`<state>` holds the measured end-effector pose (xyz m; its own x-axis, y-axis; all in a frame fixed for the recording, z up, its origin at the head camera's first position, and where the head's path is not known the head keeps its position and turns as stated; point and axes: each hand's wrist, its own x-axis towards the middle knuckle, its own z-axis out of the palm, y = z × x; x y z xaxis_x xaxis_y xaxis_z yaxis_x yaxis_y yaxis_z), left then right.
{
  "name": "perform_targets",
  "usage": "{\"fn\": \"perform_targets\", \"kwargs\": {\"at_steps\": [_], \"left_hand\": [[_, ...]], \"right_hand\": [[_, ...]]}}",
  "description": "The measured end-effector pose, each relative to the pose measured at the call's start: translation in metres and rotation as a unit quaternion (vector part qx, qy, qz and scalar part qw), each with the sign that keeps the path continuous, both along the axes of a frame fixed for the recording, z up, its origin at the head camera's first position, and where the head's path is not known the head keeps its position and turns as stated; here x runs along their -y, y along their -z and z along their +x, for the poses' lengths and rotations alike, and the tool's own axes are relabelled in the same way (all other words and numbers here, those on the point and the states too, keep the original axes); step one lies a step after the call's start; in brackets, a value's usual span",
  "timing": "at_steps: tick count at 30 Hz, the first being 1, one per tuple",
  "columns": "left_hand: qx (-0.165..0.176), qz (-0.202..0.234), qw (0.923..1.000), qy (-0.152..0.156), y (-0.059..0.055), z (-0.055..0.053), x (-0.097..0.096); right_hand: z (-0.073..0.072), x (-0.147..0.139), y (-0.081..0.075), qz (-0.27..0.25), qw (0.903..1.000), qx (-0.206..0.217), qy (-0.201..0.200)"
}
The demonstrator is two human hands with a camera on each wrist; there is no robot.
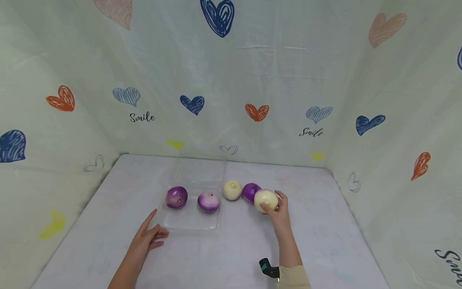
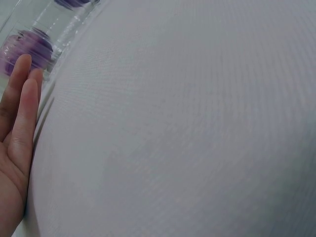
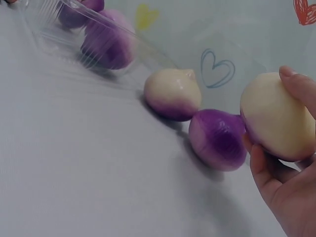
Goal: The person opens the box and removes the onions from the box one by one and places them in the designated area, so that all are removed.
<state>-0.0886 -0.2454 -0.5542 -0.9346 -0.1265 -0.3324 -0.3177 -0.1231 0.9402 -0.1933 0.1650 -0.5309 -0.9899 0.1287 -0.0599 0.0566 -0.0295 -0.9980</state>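
My right hand (image 1: 280, 210) grips a pale onion with a purple underside (image 3: 276, 116), thumb and fingers round its sides. It appears held slightly above the table, beside a purple onion (image 3: 217, 140). Left of that one sits another pale onion (image 1: 232, 190), purple underneath. Two purple onions, one darker (image 1: 176, 197) and one with a whitish top (image 1: 208, 201), lie apart in a clear plastic container (image 1: 187, 225). At its front left corner my left hand (image 1: 144, 237) has its fingers extended; whether they touch the rim I cannot tell.
The container's clear lid (image 1: 199, 170) lies folded back toward the rear of the white table (image 1: 317, 241). A cloth backdrop with printed hearts (image 1: 192, 104) rises behind and at both sides. A small black device (image 1: 268, 268) is at the right wrist.
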Motion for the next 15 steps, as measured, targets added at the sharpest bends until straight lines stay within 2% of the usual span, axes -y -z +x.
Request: {"fn": "perform_targets", "kwargs": {"at_steps": [4, 15], "left_hand": [[-0.002, -0.001, 1.0, -0.002, 0.0, 0.001, 0.0], [0.0, -0.004, 1.0, 0.001, 0.001, 0.0, 0.0]], "right_hand": [[-0.001, -0.005, 0.004, -0.01, 0.9994, 0.014, 0.029], [-0.011, -0.019, 0.016, -0.047, 0.9946, 0.012, 0.092]]}}
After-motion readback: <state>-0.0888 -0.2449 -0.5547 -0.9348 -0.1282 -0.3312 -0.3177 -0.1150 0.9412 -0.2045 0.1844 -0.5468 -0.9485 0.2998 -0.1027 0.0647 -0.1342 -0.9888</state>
